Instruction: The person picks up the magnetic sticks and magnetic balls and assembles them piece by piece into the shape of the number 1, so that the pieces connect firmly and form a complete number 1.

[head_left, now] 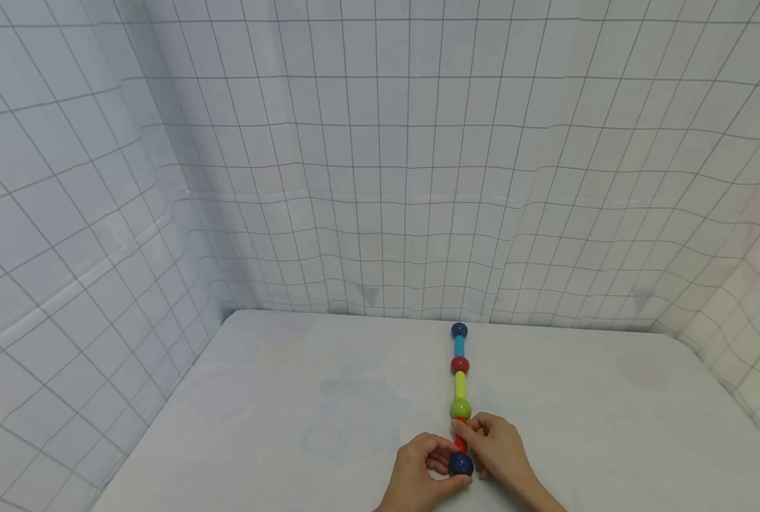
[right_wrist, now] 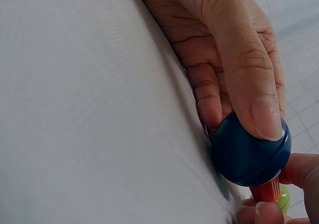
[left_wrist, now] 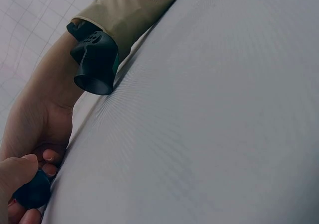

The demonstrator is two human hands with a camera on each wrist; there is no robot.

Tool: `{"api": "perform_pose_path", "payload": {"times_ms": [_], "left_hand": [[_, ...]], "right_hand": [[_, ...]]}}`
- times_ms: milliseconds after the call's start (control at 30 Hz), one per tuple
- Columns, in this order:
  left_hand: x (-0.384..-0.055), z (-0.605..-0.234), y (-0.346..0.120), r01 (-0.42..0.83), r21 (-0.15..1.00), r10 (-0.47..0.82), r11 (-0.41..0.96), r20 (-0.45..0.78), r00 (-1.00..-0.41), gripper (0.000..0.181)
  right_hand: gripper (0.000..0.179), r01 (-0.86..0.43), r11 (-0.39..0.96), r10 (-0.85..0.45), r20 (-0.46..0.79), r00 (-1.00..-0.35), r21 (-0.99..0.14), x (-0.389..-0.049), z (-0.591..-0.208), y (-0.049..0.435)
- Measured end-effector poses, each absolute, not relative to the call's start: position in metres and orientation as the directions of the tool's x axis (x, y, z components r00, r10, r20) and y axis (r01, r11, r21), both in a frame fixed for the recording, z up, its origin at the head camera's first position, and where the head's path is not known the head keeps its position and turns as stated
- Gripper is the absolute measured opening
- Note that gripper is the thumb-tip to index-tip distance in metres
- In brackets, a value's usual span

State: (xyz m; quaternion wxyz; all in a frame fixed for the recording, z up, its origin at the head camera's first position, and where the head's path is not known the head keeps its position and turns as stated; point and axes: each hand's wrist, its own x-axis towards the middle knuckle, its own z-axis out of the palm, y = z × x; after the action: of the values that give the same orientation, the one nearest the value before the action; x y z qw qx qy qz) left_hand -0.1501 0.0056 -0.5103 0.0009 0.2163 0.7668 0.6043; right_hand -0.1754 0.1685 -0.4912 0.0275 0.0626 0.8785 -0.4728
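A straight chain of balls and rods lies on the white table, pointing away from me. From the far end it runs dark blue ball, light blue rod, dark red ball, yellow rod, green ball, red rod, and a near dark blue ball. My left hand grips that near ball between thumb and fingers. My right hand pinches the red rod just beyond it. In the right wrist view, the rod's ribbed end meets the blue ball.
The white tabletop spreads to both sides of the chain. A white curtain with a dark grid hangs behind the table and along its sides. A dark wrist camera sits by a beige sleeve in the left wrist view.
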Motion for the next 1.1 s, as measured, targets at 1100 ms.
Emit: {"api": "perform_pose_path", "payload": {"times_ms": [1100], "left_hand": [[-0.1516, -0.5143, 0.0068, 0.376, 0.907, 0.328, 0.191, 0.302, -0.895, 0.032]], "right_hand": [[0.038, 0.119, 0.527, 0.055, -0.106, -0.993, -0.841, -0.176, -0.4916, 0.1707]]}}
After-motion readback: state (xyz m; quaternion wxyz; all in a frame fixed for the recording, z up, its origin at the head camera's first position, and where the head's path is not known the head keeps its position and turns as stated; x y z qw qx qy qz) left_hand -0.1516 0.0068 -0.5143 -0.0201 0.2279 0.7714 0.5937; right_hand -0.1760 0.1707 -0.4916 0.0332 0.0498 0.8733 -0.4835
